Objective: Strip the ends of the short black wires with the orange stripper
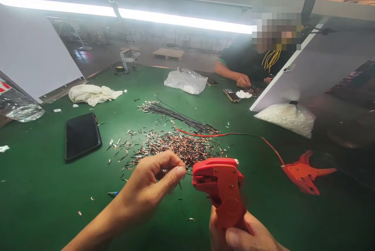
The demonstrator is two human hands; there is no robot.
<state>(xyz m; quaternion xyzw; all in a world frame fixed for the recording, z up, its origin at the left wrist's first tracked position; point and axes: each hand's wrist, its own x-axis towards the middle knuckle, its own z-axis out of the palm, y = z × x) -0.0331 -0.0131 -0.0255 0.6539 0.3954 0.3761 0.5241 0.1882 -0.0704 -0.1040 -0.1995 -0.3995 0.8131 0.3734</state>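
Head view shows a thin dark wire [189, 174] pinched in the left hand [155, 188], thumb against finger, held so that it meets the mouth of a red stripper [230, 200]. The right hand [246, 237] wraps the stripper from below, seemingly suited to squeezing. Just beyond lie 1 scrap pile [175, 145] and 1 wire bundle [178, 116], presumably for easy reach.

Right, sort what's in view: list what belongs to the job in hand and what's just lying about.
Likely the job:
stripper, in the right hand
wire, in the left hand
wire bundle
scraps

Likely just lying about:
phone at left
cloth
bag beyond the bundle
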